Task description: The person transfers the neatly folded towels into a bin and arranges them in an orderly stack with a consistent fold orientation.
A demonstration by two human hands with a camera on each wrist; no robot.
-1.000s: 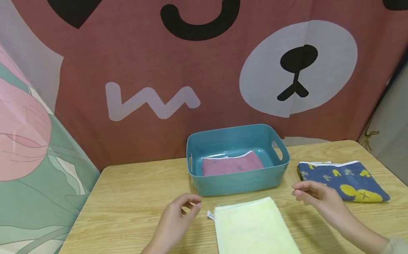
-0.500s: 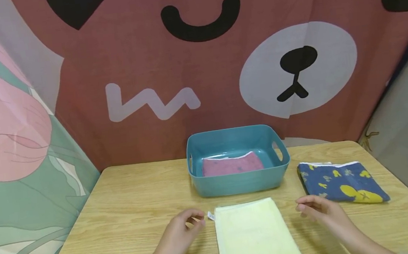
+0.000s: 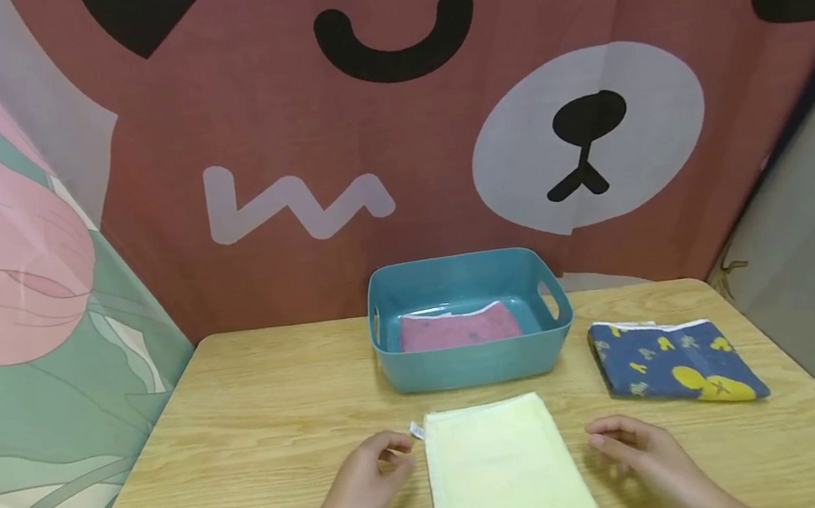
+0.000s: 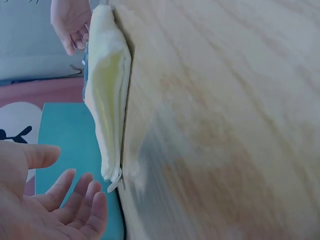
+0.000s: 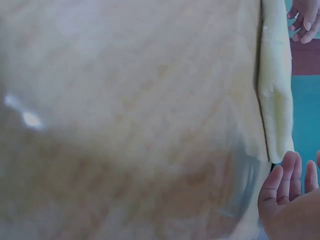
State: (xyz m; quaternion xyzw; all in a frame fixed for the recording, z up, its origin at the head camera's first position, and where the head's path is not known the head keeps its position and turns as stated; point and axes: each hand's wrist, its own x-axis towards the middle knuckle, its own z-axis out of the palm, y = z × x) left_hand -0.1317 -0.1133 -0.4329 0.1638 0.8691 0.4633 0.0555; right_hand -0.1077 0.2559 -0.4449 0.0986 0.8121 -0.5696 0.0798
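Evidently, the pale yellow folded towel (image 3: 508,473) lies flat at the near middle of the wood-grain table (image 3: 244,407), between the two hands. The left hand (image 3: 368,476) is at its left side, just beside the white label (image 3: 417,431) that sticks out from the far left corner; thumb and fingers are loosely bent, with a moderate gap between them and nothing in the grip. The right hand (image 3: 641,449) is near the towel's right edge and apart from it, its fingers relaxed and slightly curved, likewise holding nothing (whether either hand brushes the tabletop, I cannot tell). Beyond the towel, toward the far edge, sits a teal plastic basket (image 3: 473,364) with a pink folded cloth (image 3: 461,328) inside. To the basket's right lies a navy folded towel (image 3: 676,362) with yellow figures. Behind the table hangs a reddish-brown curtain (image 3: 268,94) printed with a bear's face.
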